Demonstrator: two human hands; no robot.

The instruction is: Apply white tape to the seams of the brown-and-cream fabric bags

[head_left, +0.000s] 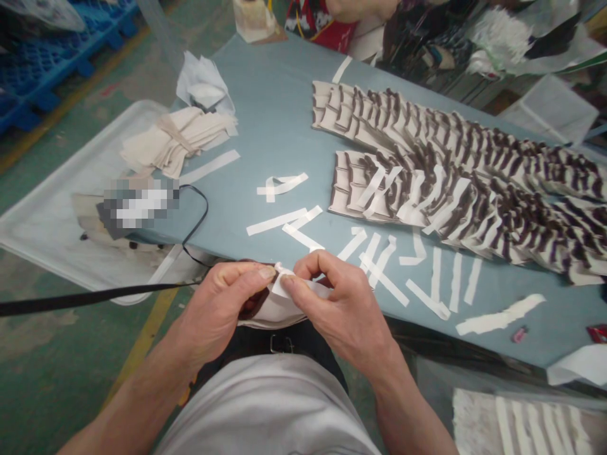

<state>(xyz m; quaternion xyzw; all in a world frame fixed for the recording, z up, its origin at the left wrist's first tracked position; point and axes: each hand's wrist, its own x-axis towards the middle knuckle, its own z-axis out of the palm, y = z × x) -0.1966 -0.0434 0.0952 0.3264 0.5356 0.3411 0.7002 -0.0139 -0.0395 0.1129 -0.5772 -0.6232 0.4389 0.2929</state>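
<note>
At the table's near edge, both hands work on a beige piece with brown edging [284,308], which looks like fabric or leather. My left hand [225,297] is closed on its upper edge, thumb on top and fingers hidden beneath. My right hand [339,294] pinches a white strip [317,289] between thumb and forefinger, right where it meets the piece's top edge. The fingertips of the two hands almost touch. Part of the piece is hidden behind the hands.
Loose white strips [386,268] lie across the blue-grey table [279,114]. Two overlapping rows of beige and brown pieces [455,145] run to the right. On the left are a tied beige bundle [177,136], a black cord [203,208] and a white tray [61,196].
</note>
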